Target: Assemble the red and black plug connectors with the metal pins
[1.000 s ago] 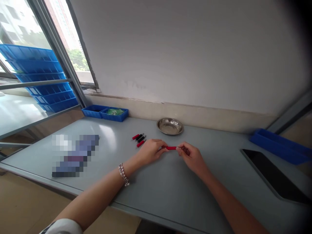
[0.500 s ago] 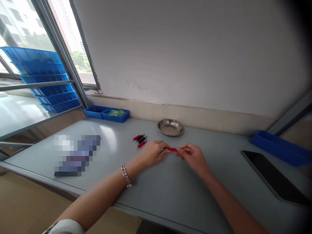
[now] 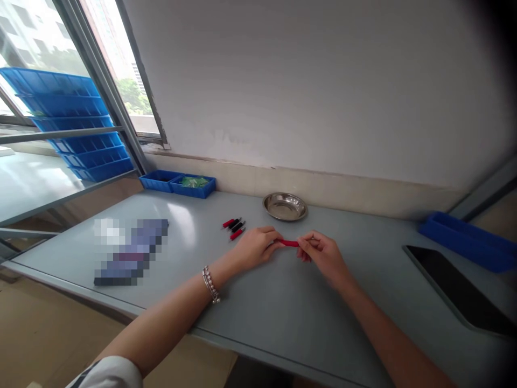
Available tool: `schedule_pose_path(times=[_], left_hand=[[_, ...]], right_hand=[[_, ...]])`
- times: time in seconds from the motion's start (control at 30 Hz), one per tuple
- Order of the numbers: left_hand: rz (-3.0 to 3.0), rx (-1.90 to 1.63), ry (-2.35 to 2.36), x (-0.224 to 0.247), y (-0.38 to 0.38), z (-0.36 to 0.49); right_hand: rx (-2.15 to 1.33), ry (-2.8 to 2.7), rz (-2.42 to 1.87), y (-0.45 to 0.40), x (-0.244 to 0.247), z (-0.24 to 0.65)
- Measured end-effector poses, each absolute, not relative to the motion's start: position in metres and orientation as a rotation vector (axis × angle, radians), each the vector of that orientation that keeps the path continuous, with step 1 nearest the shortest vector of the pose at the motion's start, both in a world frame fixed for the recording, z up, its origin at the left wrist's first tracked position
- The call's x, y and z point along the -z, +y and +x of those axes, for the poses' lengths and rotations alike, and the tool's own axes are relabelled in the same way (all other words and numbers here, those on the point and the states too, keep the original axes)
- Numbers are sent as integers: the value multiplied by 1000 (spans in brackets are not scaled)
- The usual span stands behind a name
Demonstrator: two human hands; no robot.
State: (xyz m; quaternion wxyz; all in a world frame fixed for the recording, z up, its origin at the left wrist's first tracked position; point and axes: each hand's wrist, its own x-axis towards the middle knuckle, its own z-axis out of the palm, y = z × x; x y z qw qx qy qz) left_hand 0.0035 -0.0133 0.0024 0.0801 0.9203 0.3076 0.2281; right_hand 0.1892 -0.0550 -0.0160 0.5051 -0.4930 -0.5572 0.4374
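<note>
Head view: a slim red rod (image 3: 289,243) lies level between two hands, on the near side of the metal dish (image 3: 285,211) and a little to its right. The visible part is plain, bright red and straight, smooth as far as it shows; both ends are hidden by fingers. Whether it touches the grey surface (image 3: 262,307) cannot be told.

The left hand (image 3: 258,247), nearer than the dish and slightly left of it, is back up, its fingers stretched toward the right and narrowed with the thumb on the rod's left end. The right hand (image 3: 320,252), nearer than the dish and to its right, pinches the other end between thumb and forefinger, with the remaining fingers curled below. The forearms come in from the two lower corners, wide apart, and converge on the rod. A beaded bracelet (image 3: 210,284) circles the left wrist.

Left of the dish and somewhat nearer, short red and black pieces (image 3: 237,234) with metal tips lie close together at a slant, just beyond the left hand.
</note>
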Motion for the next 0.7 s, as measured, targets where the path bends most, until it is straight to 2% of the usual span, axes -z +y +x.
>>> schedule_pose_path(times=[0.43,0.7], left_hand=[[2564,-646,906,-10,-13,4],[2561,-688,879,-5,-13,4]], right_hand=[[-871,-1432,-1160,-54,16,190],[-1024,-1338,-1229,-55,15,187]])
